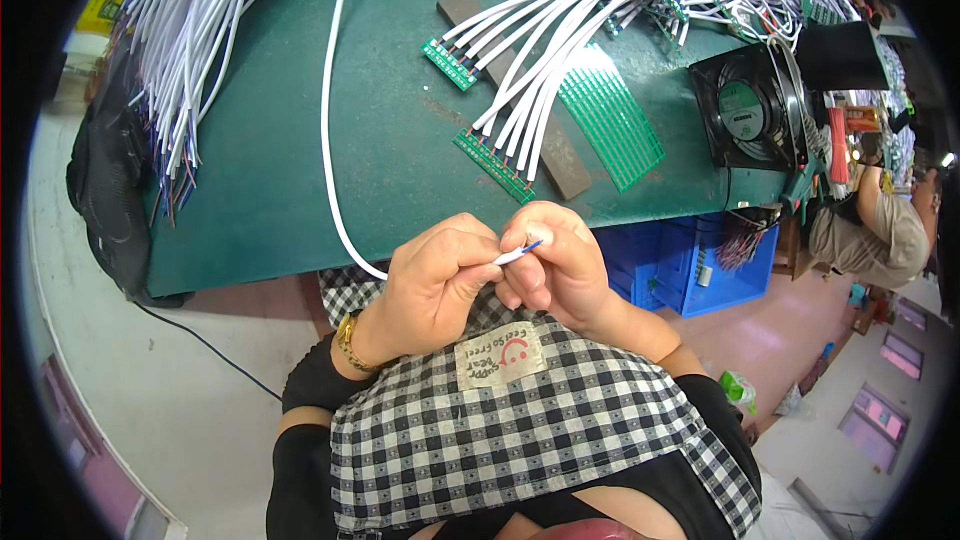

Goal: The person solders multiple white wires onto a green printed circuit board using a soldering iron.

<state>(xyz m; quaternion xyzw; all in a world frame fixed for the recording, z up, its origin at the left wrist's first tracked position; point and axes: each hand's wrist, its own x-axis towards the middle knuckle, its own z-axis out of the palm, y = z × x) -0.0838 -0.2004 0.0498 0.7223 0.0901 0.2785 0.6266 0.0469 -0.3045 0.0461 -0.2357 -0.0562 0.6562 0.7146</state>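
Both my hands meet in front of the checked apron, just off the table's near edge. My left hand (440, 280) is closed around a white cable (327, 110), whose length runs up the table to the far edge. The cable's end pokes out between my fingers, with a blue wire (532, 247) showing past the white sheath. My right hand (560, 265) is closed at that end, thumb and fingers pinching by the blue wire. Just beyond my hands lies a green circuit board strip (495, 166) with several white cables attached; a second strip (450, 64) sits farther back.
A big bundle of white cables (195, 30) hangs over the table's left side, by a black bag (110, 170). A dark bar (565, 165), a green board panel (612, 120) and a black fan (745, 110) stand right. Blue bins (735, 270) are below; a person (870, 240) sits far right.
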